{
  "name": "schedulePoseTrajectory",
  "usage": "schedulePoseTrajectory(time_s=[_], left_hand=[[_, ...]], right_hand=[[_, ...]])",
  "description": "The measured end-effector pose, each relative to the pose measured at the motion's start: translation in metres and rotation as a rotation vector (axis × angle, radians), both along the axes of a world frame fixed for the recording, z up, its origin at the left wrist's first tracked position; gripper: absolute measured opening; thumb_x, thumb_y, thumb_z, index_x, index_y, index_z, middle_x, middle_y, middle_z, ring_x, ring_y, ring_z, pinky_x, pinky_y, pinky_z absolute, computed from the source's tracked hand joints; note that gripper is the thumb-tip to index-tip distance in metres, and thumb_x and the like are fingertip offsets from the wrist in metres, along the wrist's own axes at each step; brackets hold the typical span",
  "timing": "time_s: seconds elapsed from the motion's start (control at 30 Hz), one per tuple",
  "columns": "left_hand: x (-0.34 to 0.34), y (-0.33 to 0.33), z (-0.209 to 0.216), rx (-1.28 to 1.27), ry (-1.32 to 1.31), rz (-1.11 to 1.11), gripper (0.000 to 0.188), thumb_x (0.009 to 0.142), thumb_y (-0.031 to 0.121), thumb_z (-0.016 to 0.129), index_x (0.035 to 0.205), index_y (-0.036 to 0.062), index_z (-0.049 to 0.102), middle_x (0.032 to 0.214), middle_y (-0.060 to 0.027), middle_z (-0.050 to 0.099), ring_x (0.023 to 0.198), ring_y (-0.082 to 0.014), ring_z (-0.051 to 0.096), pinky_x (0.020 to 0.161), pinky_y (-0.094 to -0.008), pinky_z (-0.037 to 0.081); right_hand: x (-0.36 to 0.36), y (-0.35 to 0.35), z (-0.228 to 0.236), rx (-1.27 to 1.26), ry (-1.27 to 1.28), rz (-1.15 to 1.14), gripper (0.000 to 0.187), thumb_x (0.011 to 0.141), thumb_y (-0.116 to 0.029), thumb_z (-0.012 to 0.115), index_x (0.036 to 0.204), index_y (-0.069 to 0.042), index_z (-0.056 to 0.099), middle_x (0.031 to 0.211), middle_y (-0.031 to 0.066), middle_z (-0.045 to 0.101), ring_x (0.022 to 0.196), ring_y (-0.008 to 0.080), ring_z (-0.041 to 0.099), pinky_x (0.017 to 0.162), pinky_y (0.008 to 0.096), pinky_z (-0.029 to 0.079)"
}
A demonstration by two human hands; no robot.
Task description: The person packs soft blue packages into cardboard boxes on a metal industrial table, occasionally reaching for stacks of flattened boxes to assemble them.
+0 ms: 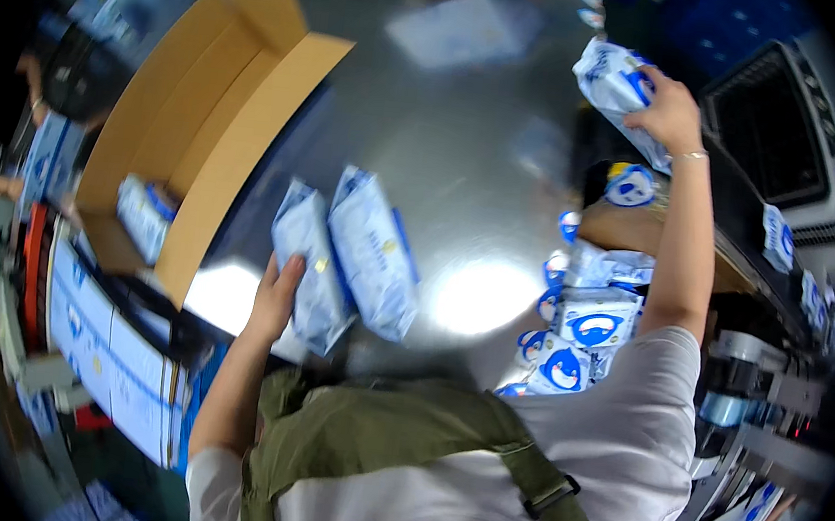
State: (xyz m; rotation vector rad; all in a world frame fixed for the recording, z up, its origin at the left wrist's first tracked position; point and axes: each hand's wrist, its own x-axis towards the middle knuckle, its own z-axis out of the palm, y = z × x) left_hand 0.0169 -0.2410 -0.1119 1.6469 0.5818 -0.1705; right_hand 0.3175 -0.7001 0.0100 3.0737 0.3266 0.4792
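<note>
Two white-and-blue soft packs lie side by side on the shiny metal table in front of me. My left hand [277, 295] is on the left one [310, 265], its thumb over the near side and its other fingers mostly hidden. The right one [372, 251] leans close against it. At the far right, my right hand [669, 114] grips another white-and-blue pack [614, 79] from above, fingers curled over its side. An open cardboard box [259, 130] stands tilted at the left, with one similar pack [145, 217] inside its near end.
Several more packs [594, 323] are piled on the right, beside my right forearm. A dark conveyor [733, 216] runs past a white-framed machine [781, 135]. White-and-blue cartons [107, 351] are stacked at lower left. Another person's arm [32, 83] shows at the far left.
</note>
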Motion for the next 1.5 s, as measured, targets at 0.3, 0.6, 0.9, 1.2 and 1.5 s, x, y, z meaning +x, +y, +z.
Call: schedulePoseTrajectory(time_s=[0.3,0.6,0.9,1.2,1.5], left_hand=[[-0.003,0.003,0.005,-0.061,0.057,0.079,0.060,0.095,0.042,0.053,0.134,-0.0020,0.040,0.120,-0.0120,0.057,0.109,-0.0182,0.054,0.094,-0.0302,0.042],[-0.007,0.020,-0.027,-0.057,0.021,0.080,0.068,0.094,0.042,0.051,0.136,-0.0100,0.036,0.131,-0.0177,0.048,0.119,-0.0230,0.047,0.103,-0.0309,0.034],[-0.017,0.029,-0.038,-0.119,-0.064,0.030,0.052,0.095,0.038,0.052,0.129,-0.0007,0.045,0.113,-0.0101,0.060,0.100,-0.0181,0.057,0.088,-0.0318,0.045],[-0.022,0.010,0.017,-0.098,0.274,-0.036,0.080,0.085,0.066,0.051,0.130,0.0006,0.048,0.101,-0.0104,0.061,0.082,-0.0167,0.060,0.068,-0.0314,0.049],[-0.028,-0.012,0.021,-0.450,0.055,0.084,0.069,0.079,0.042,0.071,0.128,-0.0028,0.050,0.119,-0.0138,0.060,0.105,-0.0225,0.059,0.092,-0.0340,0.044]], right_hand=[[-0.154,0.186,-0.121,0.906,0.902,0.294,0.071,0.078,-0.061,0.061,0.112,0.002,0.062,0.101,0.0218,0.066,0.094,0.0342,0.063,0.082,0.0368,0.049],[-0.162,0.021,-0.068,0.683,-0.069,0.187,0.052,0.070,-0.010,0.075,0.120,-0.007,0.060,0.113,0.0110,0.064,0.104,0.0267,0.062,0.087,0.0325,0.049],[0.011,-0.139,-0.012,-0.205,-0.036,-0.096,0.100,0.062,0.004,0.068,0.146,-0.029,0.027,0.150,0.0097,0.031,0.141,0.0287,0.025,0.112,0.0513,0.023],[-0.054,0.052,0.028,0.364,0.158,0.261,0.072,0.048,-0.018,0.079,0.117,-0.003,0.062,0.092,0.0186,0.067,0.085,0.0331,0.064,0.082,0.0367,0.049],[-0.154,0.129,-0.139,1.591,0.971,0.070,0.045,0.077,-0.028,0.067,0.108,0.004,0.062,0.094,0.0099,0.065,0.080,0.0172,0.061,0.073,0.0267,0.047]])
